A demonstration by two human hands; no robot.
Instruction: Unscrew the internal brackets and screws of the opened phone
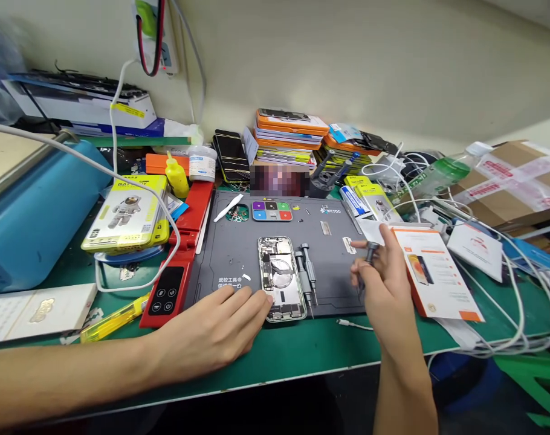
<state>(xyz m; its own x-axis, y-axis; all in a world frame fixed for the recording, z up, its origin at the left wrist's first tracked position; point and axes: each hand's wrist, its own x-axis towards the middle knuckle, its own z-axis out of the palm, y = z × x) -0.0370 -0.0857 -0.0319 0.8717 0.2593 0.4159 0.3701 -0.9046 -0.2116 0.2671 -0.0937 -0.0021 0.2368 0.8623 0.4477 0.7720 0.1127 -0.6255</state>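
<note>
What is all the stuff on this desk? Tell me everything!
opened phone: 1, silver, innards showing, middle of grey mat
grey mat: 1, on green table
screwdrivers: 2, grey, lying right of the phone
red device: 1, left edge of mat
yellow box: 1, astronaut picture, left
blue machine: 1, far left
orange-white box: 1, right of mat
white cables: several, right side
stacked cases: many, orange and white, at the back wall
cardboard box: 1, brown, far right
left hand: flat on mat, fingertips touching the phone
right hand: holding a small grey screwdriver
</note>
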